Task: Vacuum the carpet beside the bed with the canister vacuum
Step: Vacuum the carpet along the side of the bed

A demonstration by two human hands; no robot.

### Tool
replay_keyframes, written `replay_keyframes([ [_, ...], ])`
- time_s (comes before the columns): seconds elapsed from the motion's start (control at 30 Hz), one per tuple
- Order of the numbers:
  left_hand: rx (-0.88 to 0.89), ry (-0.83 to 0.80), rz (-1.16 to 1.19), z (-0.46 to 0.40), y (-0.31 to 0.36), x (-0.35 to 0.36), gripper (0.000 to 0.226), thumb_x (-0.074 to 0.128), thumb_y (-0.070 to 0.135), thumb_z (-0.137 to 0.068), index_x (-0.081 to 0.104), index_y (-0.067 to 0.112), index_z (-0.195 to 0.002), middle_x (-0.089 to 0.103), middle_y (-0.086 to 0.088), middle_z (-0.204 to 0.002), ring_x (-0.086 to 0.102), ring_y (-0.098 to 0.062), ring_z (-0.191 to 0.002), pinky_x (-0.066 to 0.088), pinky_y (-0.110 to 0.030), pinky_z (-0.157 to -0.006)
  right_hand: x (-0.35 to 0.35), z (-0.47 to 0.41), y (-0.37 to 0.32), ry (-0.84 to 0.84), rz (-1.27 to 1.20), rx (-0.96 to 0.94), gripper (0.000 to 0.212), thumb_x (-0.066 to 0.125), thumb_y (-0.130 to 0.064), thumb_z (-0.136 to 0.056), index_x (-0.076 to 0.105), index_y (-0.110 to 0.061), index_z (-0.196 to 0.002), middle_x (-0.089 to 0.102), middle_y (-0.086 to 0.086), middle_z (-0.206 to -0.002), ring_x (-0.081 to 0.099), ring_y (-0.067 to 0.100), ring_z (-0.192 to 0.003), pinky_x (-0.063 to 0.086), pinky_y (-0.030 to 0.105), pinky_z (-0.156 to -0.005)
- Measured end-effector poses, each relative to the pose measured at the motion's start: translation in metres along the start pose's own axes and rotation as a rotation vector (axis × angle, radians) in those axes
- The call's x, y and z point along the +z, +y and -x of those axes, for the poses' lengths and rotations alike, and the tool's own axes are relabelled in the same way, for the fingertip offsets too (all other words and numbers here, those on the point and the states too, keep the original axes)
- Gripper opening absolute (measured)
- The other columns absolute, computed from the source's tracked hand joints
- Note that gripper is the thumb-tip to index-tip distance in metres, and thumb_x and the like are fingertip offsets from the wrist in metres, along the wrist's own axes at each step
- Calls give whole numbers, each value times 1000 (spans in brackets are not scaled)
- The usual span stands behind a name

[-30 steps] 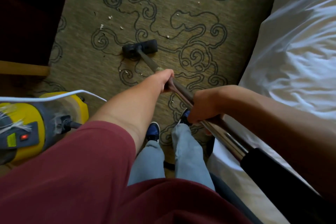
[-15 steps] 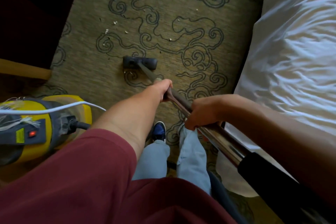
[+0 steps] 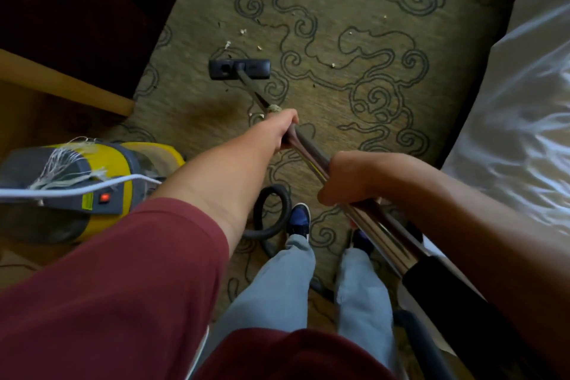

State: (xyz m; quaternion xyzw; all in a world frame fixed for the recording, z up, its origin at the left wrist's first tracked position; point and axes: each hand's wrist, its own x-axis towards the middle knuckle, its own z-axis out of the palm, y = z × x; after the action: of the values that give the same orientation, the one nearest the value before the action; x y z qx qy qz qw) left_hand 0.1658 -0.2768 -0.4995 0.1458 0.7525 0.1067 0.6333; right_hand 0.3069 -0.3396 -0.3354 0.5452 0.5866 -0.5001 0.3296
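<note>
Yellow and grey canister vacuum (image 3: 71, 191) stands at the left of the head view, on the floor at the edge of the olive carpet with dark scroll pattern (image 3: 354, 92); its left side is cut off by the frame and a white cord (image 3: 77, 191) crosses its top. Its black corrugated hose (image 3: 274, 213) loops on the carpet near a blue shoe (image 3: 297, 220); the far run is hidden behind the legs. The shiny metal wand (image 3: 311, 153) slopes down to the flat black floor nozzle (image 3: 240, 69), resting on the carpet just short of small pale crumbs (image 3: 243, 31). Left hand (image 3: 283, 129) grips the wand lower down; right hand (image 3: 342, 179) is clamped on it higher up. White bed linen (image 3: 518, 108) borders the carpet at right, partly cropped. The black wand grip (image 3: 456, 296) is blurred.
</note>
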Motion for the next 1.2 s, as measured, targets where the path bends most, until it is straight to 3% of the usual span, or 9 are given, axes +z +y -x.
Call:
replay_keyframes([
  [0.13,-88,-16,49,-24,-42,12,10,56,15,-85,57,8,-91,61,-15,-94,62,-29,-87,57,-41,-83,18,-14,5,-74,77,8,21,68,-31,-86,57,-13,-84,61,2,-73,58,13,-59,45,24,-46],
  [0.23,-151,-16,37,-20,-70,31,11,58,17,-84,57,8,-91,61,-13,-88,63,-29,-81,58,-37,-71,37,-9,22,-119,70,30,27,64,-32,-89,63,-8,-102,58,3,-74,61,18,-66,53,28,-60],
  [0.33,-172,-21,57,-6,-90,57,20,58,17,-84,59,8,-101,63,-12,-92,65,-29,-80,55,-30,-58,57,4,49,-68,65,79,49,67,-37,-86,55,-5,-122,51,3,-81,58,22,-83,48,30,-69],
  [0.47,-209,-49,61,15,-109,86,12,58,16,-84,56,8,-93,61,-10,-84,62,-25,-66,51,-24,-42,78,23,83,-84,36,107,50,69,-39,-81,52,-8,-116,57,5,-92,56,23,-84,50,30,-74],
  [0.67,-243,-68,38,39,-138,132,19,59,17,-84,57,8,-100,63,-12,-91,65,-27,-74,54,-28,-51,104,53,128,-56,48,113,53,68,-39,-85,53,-5,-123,64,11,-111,63,26,-97,48,30,-75],
  [0.77,-240,-67,15,53,-156,156,12,60,19,-85,57,10,-93,61,-11,-86,65,-26,-73,53,-26,-47,119,68,152,-88,22,91,28,68,-32,-87,56,-8,-97,67,14,-116,65,31,-105,48,32,-75],
  [0.8,-247,-73,9,58,-161,163,12,60,19,-85,57,11,-92,61,-10,-85,65,-26,-73,53,-27,-48,123,74,159,-95,17,90,28,68,-31,-87,55,-8,-98,66,15,-116,65,31,-105,47,32,-74],
  [0.93,-279,-107,-13,80,-180,190,17,60,20,-84,58,10,-98,62,-11,-90,65,-27,-77,54,-30,-56,137,96,185,-114,31,120,57,66,-35,-88,47,-2,-129,63,14,-118,64,28,-106,47,29,-75],
  [1.2,-278,-126,-25,122,-219,240,31,60,19,-86,57,7,-115,62,-14,-102,65,-29,-83,56,-35,-61,176,129,236,-155,-19,147,55,67,-37,-87,48,-6,-128,63,9,-109,65,23,-95,54,31,-78],
])
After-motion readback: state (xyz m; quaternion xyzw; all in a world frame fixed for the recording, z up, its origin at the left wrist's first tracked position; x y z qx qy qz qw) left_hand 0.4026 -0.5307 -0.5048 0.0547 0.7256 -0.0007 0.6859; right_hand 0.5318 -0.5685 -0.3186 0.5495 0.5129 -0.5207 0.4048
